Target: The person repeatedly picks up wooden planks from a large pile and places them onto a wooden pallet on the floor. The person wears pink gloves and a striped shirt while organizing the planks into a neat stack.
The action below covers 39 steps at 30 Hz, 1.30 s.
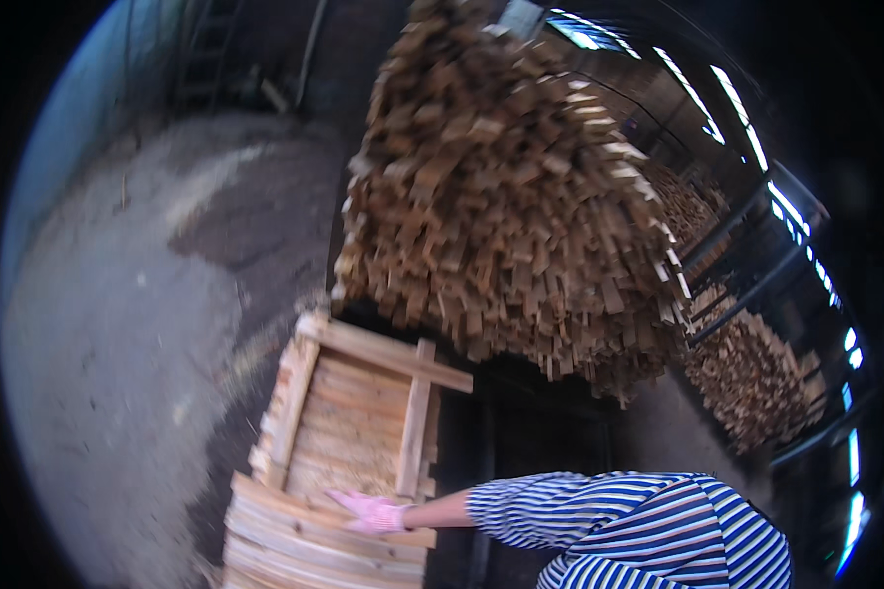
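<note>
My left hand (373, 513), in a pink glove, reaches leftward from a striped sleeve at the lower right. It is open, with its fingers stretched over the near boards (314, 535) of a wooden stack and nothing visibly held. Whether the palm presses on the wood I cannot tell. Beyond the hand, several pale slats form a frame on the stack: a crosswise slat (393, 353) at the far end and a lengthwise slat (415, 417) on the right. Thin boards (349, 422) lie side by side beneath them. My right hand is out of view.
A tall pile of cut wood pieces (511, 206) rises just beyond the stack. Another wood pile (756, 383) stands at the right, near dark metal bars (727, 319). Dusty floor (118, 344) spreads on the left, and a ladder (204, 54) stands at the far left.
</note>
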Each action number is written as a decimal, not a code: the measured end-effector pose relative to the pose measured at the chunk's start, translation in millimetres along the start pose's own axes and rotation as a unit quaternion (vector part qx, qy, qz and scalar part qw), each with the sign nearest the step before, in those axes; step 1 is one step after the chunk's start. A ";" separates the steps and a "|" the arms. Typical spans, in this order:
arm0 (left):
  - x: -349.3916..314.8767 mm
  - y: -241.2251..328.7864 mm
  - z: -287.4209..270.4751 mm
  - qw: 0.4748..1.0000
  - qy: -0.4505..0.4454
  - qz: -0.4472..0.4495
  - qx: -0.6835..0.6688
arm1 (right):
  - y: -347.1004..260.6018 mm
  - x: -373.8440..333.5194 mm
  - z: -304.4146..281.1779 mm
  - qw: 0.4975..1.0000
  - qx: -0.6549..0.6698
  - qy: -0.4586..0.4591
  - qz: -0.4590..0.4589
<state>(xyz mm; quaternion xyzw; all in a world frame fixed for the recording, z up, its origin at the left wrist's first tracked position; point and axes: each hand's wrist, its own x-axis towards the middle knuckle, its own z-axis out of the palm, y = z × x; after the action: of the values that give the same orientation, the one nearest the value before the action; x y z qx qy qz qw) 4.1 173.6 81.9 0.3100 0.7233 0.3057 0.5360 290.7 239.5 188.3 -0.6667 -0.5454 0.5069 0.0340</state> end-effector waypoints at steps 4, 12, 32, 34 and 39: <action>-69.5 131.9 87.6 0.983 -0.175 0.049 0.017 | 33.0 -114.7 -130.8 0.980 -0.034 0.161 -0.116; -183.9 257.5 237.7 0.914 -0.386 0.008 0.125 | 73.7 -323.9 -479.7 0.785 -0.204 0.585 0.005; -379.0 659.6 659.5 0.782 -0.576 0.072 -0.226 | 90.7 -380.2 -851.5 0.809 -0.061 0.582 0.058; -389.1 681.5 687.2 0.827 -0.467 0.289 -0.120 | 99.0 -371.1 -862.5 0.841 0.032 0.522 0.139; -449.3 720.5 693.8 0.864 -0.466 0.167 -0.088 | 102.7 -378.2 -879.7 0.872 0.117 0.439 0.180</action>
<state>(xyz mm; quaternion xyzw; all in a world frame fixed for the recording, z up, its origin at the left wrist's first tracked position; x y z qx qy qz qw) 865.3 348.6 737.7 0.4843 0.2969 0.2729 0.7764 1030.3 356.6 793.9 -0.8983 -0.2815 0.2195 0.2561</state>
